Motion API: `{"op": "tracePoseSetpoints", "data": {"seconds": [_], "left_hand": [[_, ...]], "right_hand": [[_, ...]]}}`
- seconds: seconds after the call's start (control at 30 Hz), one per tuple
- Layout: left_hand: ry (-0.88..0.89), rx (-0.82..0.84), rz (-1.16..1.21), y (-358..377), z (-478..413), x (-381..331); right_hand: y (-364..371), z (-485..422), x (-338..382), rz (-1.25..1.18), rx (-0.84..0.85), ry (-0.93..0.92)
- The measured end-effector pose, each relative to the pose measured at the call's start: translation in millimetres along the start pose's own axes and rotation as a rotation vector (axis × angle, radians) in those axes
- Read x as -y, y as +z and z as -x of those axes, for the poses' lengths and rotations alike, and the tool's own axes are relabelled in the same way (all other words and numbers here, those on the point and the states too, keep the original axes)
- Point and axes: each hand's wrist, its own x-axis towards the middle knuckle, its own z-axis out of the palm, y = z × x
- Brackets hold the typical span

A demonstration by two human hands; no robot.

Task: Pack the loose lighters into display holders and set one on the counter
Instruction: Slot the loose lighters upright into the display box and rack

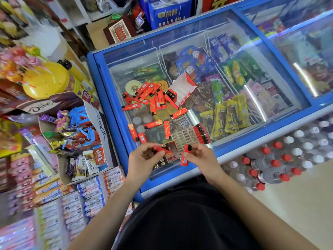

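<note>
Several loose red lighters (153,98) lie scattered on the glass lid of a blue freezer (198,42). My left hand (144,159) grips a red lighter (160,149) above a small red display box (171,154) that has several lighters standing in it. My right hand (201,157) pinches another red lighter (186,155) upright, just right of that box. A clear plastic holder tray (183,137) with a row of lighters (201,133) along its right side lies beyond my hands. An open red and white box (182,89) with a few lighters inside sits farther back.
Ice cream packs fill the freezer under the glass. A Dove chocolate display (59,107) and candy shelves crowd the left. Bottles with red and white caps (281,159) are stacked on the floor at the right. A yellow lollipop stand (45,80) rises at the left.
</note>
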Motion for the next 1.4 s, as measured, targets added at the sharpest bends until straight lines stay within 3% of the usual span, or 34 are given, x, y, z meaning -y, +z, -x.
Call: {"op": "tracePoseSetpoints", "data": {"seconds": [0.23, 0.4, 0.6, 1.03, 1.27, 1.4], "left_hand": [[0.082, 0.041, -0.122, 0.5, -1.5, -2.5], [0.011, -0.120, -0.146, -9.6, -12.3, 6.7], [-0.017, -0.060, -0.123, -6.0, -21.7, 7.3], [0.000, 0.107, -0.117, 27.3, -6.0, -7.3], [0.021, 0.146, -0.130, 31.9, -10.6, -11.5], [0.055, 0.173, -0.143, 38.0, -13.4, -10.2]], "right_hand": [[-19.2, 0.9, -15.9, 0.302, -0.179, -0.066], [-40.0, 5.5, -24.0, 0.235, -0.361, -0.053], [-61.8, -1.9, -32.4, 0.189, -0.512, -0.023], [-55.4, -27.1, -30.1, 0.559, -0.436, -0.007], [-54.3, -25.6, -31.5, 0.481, -0.431, -0.008], [-43.2, 0.9, -26.1, 0.445, -0.483, -0.168]]}}
